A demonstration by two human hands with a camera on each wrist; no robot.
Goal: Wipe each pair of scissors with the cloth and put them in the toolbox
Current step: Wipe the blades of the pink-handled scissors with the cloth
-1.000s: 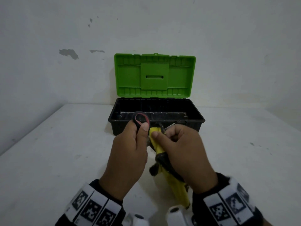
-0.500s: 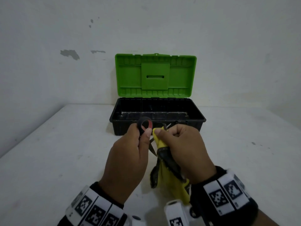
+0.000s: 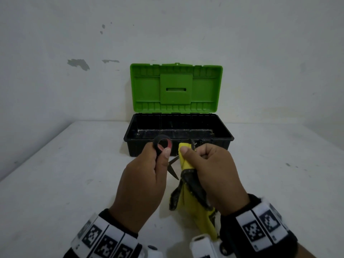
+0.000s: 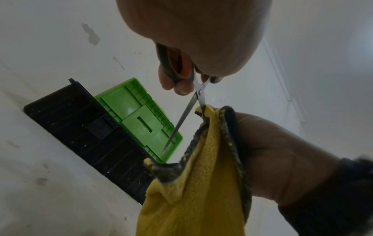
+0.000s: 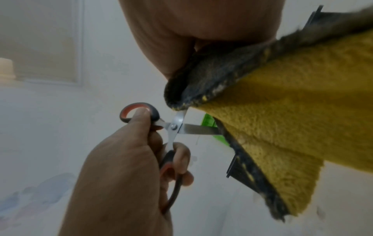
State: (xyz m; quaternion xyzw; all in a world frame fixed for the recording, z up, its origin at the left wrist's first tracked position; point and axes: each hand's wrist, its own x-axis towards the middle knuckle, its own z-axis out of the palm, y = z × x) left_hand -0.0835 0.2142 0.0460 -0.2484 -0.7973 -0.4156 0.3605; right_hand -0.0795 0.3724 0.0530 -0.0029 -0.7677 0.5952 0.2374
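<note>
My left hand (image 3: 161, 152) grips the black-and-red handles of a pair of scissors (image 3: 162, 144) in front of the toolbox. The scissors (image 4: 198, 91) stand open: one blade points free and the other runs into the yellow cloth (image 4: 201, 191). My right hand (image 3: 195, 153) pinches the yellow cloth (image 3: 186, 157) around that blade, and the rest of the cloth hangs down to the table. In the right wrist view the pivot of the scissors (image 5: 173, 127) shows beside the cloth (image 5: 292, 111). The black toolbox (image 3: 130, 135) stands open with its green lid (image 3: 176, 88) upright.
The toolbox stands on a white table (image 3: 65, 174) against a white wall with chipped paint. Its dark inside shows nothing I can make out. Bare table lies to both sides of my hands.
Both hands have come down a little toward me. The scissors have opened, and one blade now sticks out downward between my hands. The right hand still holds the cloth on the other blade.
</note>
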